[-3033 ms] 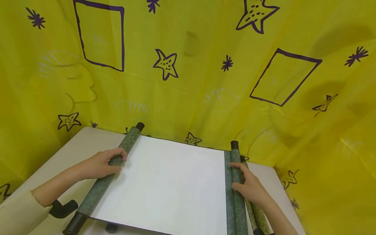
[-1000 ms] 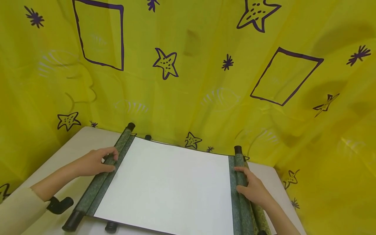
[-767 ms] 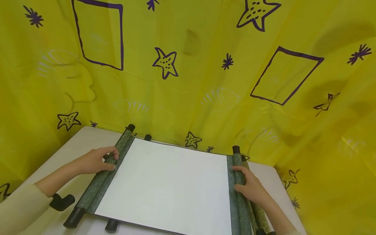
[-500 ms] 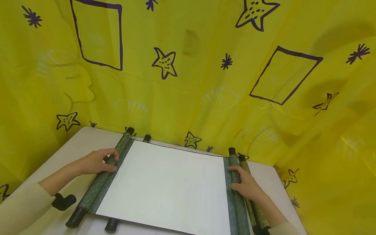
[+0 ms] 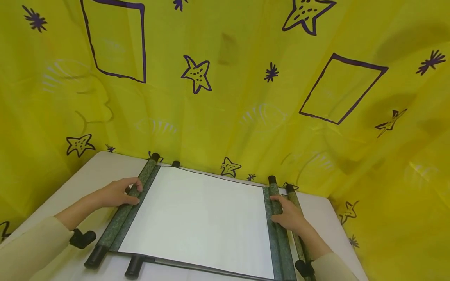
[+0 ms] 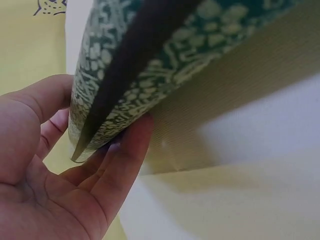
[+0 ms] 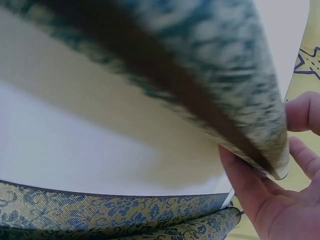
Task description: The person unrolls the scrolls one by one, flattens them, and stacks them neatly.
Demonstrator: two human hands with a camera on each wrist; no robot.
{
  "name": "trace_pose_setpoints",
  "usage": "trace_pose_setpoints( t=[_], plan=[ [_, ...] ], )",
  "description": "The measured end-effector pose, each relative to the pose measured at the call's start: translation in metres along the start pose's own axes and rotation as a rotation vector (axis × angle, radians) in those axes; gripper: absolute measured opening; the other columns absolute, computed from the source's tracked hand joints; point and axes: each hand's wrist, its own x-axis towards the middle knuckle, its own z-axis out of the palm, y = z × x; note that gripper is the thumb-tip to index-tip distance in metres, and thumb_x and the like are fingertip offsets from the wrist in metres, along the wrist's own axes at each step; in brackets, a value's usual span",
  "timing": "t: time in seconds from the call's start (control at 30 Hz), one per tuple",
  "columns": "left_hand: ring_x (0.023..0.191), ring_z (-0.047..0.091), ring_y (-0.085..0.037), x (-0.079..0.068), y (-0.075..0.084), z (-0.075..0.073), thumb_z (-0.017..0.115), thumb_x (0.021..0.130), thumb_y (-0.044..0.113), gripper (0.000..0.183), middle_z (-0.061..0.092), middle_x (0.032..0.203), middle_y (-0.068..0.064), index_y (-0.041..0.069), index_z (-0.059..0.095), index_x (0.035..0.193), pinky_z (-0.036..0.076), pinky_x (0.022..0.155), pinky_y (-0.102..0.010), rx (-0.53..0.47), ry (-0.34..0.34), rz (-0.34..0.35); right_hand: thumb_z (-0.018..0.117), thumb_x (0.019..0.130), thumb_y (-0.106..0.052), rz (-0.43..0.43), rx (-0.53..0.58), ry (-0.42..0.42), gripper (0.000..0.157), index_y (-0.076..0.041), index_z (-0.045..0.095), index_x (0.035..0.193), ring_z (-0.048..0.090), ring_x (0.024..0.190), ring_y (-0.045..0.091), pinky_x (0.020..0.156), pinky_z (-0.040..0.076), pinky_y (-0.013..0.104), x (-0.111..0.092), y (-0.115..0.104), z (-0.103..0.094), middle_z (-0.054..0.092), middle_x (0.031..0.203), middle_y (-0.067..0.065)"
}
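Note:
A blank white hanging scroll point(image 5: 207, 222) is spread between two green patterned rollers with black end knobs. My left hand point(image 5: 117, 193) grips the left roller point(image 5: 116, 224), thumb on one side and fingers curled beneath, as the left wrist view shows. On the other side, my right hand point(image 5: 290, 214) holds the right roller point(image 5: 283, 246) in the same way. The right wrist view shows this roller raised, with a shadow on the pale sheet below. Under it lies a second scroll, whose gold and blue patterned roller point(image 7: 185, 230) runs along that view's bottom.
A black knob point(image 5: 133, 267) of the lower scroll sticks out at the front left. The white table point(image 5: 116, 164) backs onto a yellow curtain point(image 5: 232, 97) with purple stars. Dark cameras point(image 5: 83, 239) sit on both wrists.
Three seconds ago the left roller covered the left green border; it has since moved left, baring it. The right roller has lately shifted left with my right hand, showing more of the lower scroll.

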Motion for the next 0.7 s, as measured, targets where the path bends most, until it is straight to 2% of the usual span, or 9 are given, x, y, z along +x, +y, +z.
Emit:
trace_pose_setpoints(
  t=[0.1,0.17,0.23,0.3,0.33,0.4,0.53,0.6,0.7],
  plan=[
    [0.061,0.041,-0.016,0.0,-0.001,0.002,0.07,0.08,0.014,0.026,0.048,0.077,-0.004,0.01,0.051,0.098,0.037,0.051,-0.03,0.007,-0.012,0.007,0.065,0.079,-0.009,0.033,-0.007,-0.012,0.064,-0.021,0.04,0.137,0.029,0.042,0.014,0.044,0.035,0.031,0.0,0.0,0.002,0.045,0.133,0.019],
    [0.056,0.04,-0.014,-0.001,-0.002,0.003,0.07,0.079,0.012,0.025,0.044,0.07,-0.003,0.01,0.051,0.097,0.037,0.049,-0.029,0.02,-0.014,0.015,0.064,0.079,-0.009,0.044,-0.024,-0.013,0.064,-0.021,0.041,0.137,0.039,0.049,0.017,0.045,0.035,0.031,0.0,0.001,0.003,0.046,0.132,0.02],
    [0.054,0.04,-0.014,-0.001,-0.004,0.004,0.069,0.079,0.01,0.025,0.044,0.069,-0.002,0.009,0.051,0.096,0.037,0.047,-0.028,0.022,-0.018,0.022,0.064,0.078,-0.009,0.043,-0.038,-0.015,0.063,-0.02,0.042,0.136,0.053,0.066,0.024,0.048,0.036,0.032,-0.001,0.001,0.004,0.046,0.132,0.021],
    [0.054,0.041,-0.014,-0.001,-0.005,0.004,0.069,0.08,0.011,0.025,0.047,0.071,-0.003,0.009,0.051,0.097,0.039,0.047,-0.029,-0.001,-0.025,-0.004,0.064,0.078,-0.009,0.036,-0.045,-0.016,0.062,-0.019,0.043,0.136,0.056,0.091,0.035,0.05,0.037,0.032,-0.002,0.001,0.004,0.045,0.133,0.022],
    [0.054,0.042,-0.014,-0.001,-0.006,0.004,0.069,0.08,0.012,0.026,0.049,0.072,-0.003,0.009,0.051,0.097,0.039,0.047,-0.029,-0.02,-0.029,-0.018,0.063,0.078,-0.008,0.03,-0.043,-0.018,0.062,-0.018,0.043,0.136,0.053,0.102,0.039,0.05,0.038,0.033,-0.002,0.001,0.003,0.044,0.133,0.022],
    [0.054,0.043,-0.015,-0.002,-0.008,0.005,0.069,0.081,0.014,0.027,0.051,0.075,-0.005,0.009,0.05,0.099,0.04,0.047,-0.03,-0.051,-0.037,-0.029,0.063,0.08,-0.009,0.015,-0.042,-0.025,0.061,-0.017,0.043,0.137,0.047,0.113,0.045,0.052,0.04,0.034,-0.003,0.002,0.003,0.043,0.134,0.022],
    [0.055,0.045,-0.016,-0.001,-0.01,0.007,0.068,0.083,0.018,0.029,0.054,0.079,-0.007,0.009,0.051,0.104,0.042,0.048,-0.03,-0.067,-0.043,0.015,0.063,0.085,-0.018,-0.015,-0.018,-0.059,0.062,-0.015,0.036,0.141,0.042,0.116,0.049,0.069,0.047,0.047,-0.006,0.002,-0.002,0.036,0.139,0.024],
    [0.062,0.048,-0.016,0.0,-0.01,0.009,0.068,0.083,0.019,0.033,0.056,0.086,-0.009,0.008,0.051,0.109,0.043,0.052,-0.031,-0.039,-0.032,0.051,0.062,0.087,-0.025,-0.023,0.027,-0.071,0.065,-0.015,0.031,0.143,0.038,0.119,0.05,0.08,0.043,0.055,-0.01,0.0,-0.008,0.03,0.142,0.025],
    [0.07,0.05,-0.019,-0.001,-0.006,0.011,0.068,0.083,0.023,0.044,0.057,0.088,-0.011,0.01,0.049,0.121,0.043,0.057,-0.033,0.025,-0.012,0.038,0.059,0.088,-0.038,-0.019,0.147,-0.058,0.071,-0.017,0.023,0.146,0.029,0.126,0.049,0.09,0.035,0.06,-0.019,-0.008,-0.018,0.022,0.145,0.025]
  ],
)
